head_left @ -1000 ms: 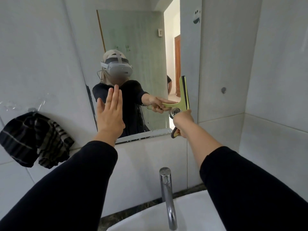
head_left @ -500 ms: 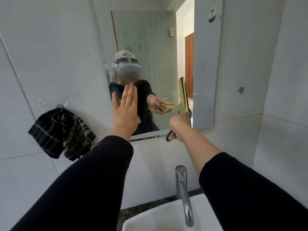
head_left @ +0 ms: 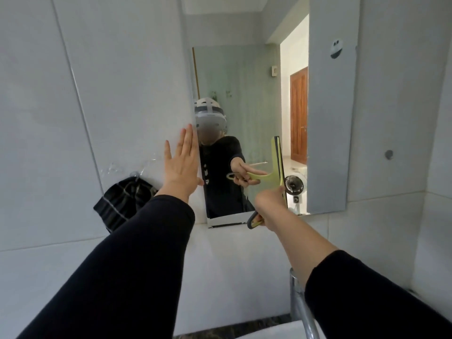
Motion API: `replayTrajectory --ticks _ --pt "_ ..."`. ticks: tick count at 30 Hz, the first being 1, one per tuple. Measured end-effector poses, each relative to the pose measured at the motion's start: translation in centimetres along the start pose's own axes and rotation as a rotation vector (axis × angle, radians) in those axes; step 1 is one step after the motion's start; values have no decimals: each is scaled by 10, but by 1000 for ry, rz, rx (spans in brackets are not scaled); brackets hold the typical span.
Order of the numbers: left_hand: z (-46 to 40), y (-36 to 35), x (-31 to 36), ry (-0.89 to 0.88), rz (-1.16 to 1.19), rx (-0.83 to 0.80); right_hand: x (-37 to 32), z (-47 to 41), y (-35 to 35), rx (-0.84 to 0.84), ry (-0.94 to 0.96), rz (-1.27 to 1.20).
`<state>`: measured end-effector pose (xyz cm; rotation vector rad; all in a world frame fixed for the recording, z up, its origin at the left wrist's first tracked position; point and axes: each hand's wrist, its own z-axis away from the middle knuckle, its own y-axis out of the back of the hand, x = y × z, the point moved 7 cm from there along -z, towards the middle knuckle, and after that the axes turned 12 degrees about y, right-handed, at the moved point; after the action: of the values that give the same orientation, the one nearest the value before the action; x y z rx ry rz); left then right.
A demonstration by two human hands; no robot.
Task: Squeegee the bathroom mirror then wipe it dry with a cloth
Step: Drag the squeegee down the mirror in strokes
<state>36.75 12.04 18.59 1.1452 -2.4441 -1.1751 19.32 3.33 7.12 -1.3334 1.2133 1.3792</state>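
Observation:
The frameless mirror [head_left: 256, 99] hangs on the white tiled wall straight ahead. My right hand [head_left: 270, 204] grips the handle of a yellow-green squeegee [head_left: 277, 162], whose blade stands upright against the glass in the lower middle of the mirror. My left hand [head_left: 182, 165] is flat with fingers straight, pressed on the mirror's left edge and the tile beside it. A dark striped cloth [head_left: 122, 201] hangs from a hook on the wall to the left, partly behind my left sleeve.
A chrome tap [head_left: 299, 304] rises from the white basin [head_left: 274, 331] at the bottom right. A side wall [head_left: 437, 143] closes in on the right. The mirror reflects a person, a small fan and a wooden door.
The squeegee has slid left across the glass relative to the mirror. The view has swung left and upward, so more of the mirror's top and right shows. My left hand now sits at the mirror's left edge.

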Motion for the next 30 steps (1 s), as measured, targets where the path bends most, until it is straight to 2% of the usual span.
replayTrajectory --ticks 9,12,19,30 --pt "-2 -1 -4 -36 26 -5 -4 28 -36 56 -22 3" --pt "-3 1 -7 -55 4 10 -11 35 -54 -47 129 140" --pt "4 -7 -22 -55 0 0 -17 59 -72 -59 104 206" --pt "-1 -6 -30 -107 38 -39 -23 83 -86 -230 271 548"
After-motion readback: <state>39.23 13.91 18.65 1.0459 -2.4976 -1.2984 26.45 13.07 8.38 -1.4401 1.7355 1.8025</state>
